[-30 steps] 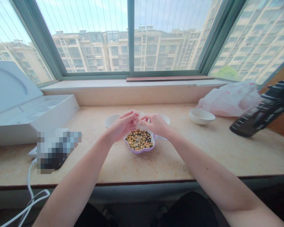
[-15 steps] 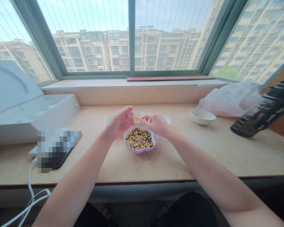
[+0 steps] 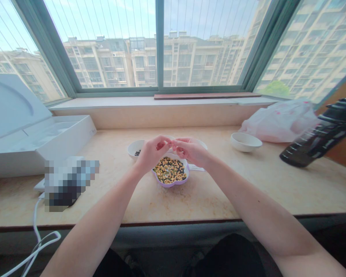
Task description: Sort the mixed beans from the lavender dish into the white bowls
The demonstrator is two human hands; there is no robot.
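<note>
A purple-rimmed, scalloped bowl on the counter is filled with mixed yellow, black and green beans. Over its far edge, my left hand and my right hand meet at the fingertips. Both are closed in a pinch; anything between the fingers is too small to make out. Behind my left hand stands a white bowl with some black beans in it. Two more white bowls sit behind my hands, mostly hidden by them; the right one shows a bit of rim.
On the right are a small white bowl, a plastic bag and a black bottle. An open white box and a blurred-out phone with a white cable lie on the left. The counter ends close to my body.
My left hand has turned and moved right so its fingertips meet my right hand's. The black beans in the left white bowl have come into view.
</note>
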